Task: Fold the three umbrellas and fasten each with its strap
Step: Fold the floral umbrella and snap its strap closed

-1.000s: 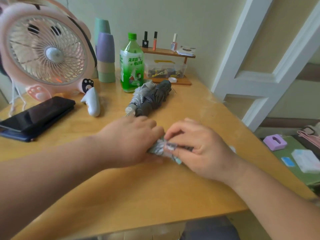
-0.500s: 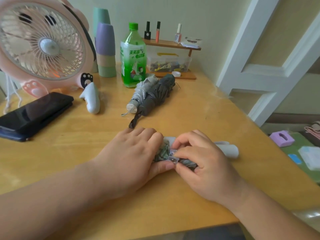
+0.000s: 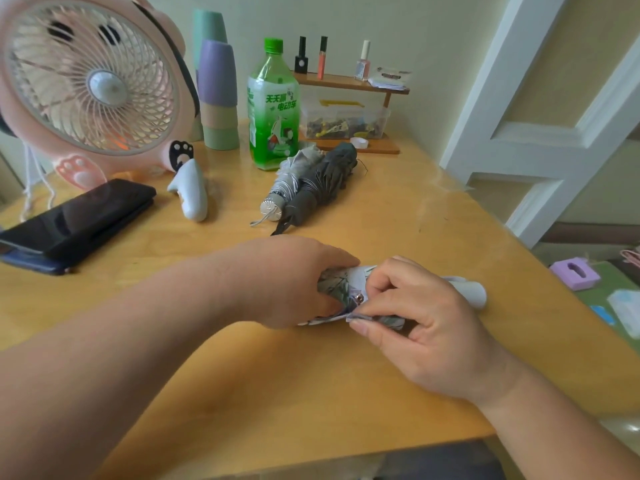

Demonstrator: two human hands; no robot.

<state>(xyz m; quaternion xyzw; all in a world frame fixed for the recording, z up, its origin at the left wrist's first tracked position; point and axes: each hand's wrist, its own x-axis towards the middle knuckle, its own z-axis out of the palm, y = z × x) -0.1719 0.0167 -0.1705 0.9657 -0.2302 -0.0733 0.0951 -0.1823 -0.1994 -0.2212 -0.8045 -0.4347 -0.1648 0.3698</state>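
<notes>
Printed cloth, soft and slippery-looking, makes up the umbrella (image 3: 334,287) lying across the near middle of the desk (image 3: 311,393), its white handle (image 3: 471,293) sticking out to the right. The left hand (image 3: 291,282) wraps over the bundled canopy, fingers curled round it to pin the folds. The right hand (image 3: 415,320) pinches the strap (image 3: 360,317) between thumb and forefinger, just below a small metal snap (image 3: 360,298). I judge the bundle light but springy. The folds would loosen if the left grip eased, so the hold belongs on the canopy's middle, with the strap drawn taut by its tip and not by the cloth. The handle looks like the only stiff part and would serve for turning it. Farther back, two more lie touching side by side: a grey umbrella (image 3: 323,183) and a pale umbrella (image 3: 289,178) with a silver cap. A dark strap (image 3: 281,226) trails loose from the grey one, though whether either is fastened is hard to tell from here. As for containers, a capped bottle (image 3: 273,109) has green liquid in it. A clear box (image 3: 343,123) under the small shelf (image 3: 349,81) holds dark and yellow odds and ends, and the stacked cups (image 3: 218,98) stand mouth down.
</notes>
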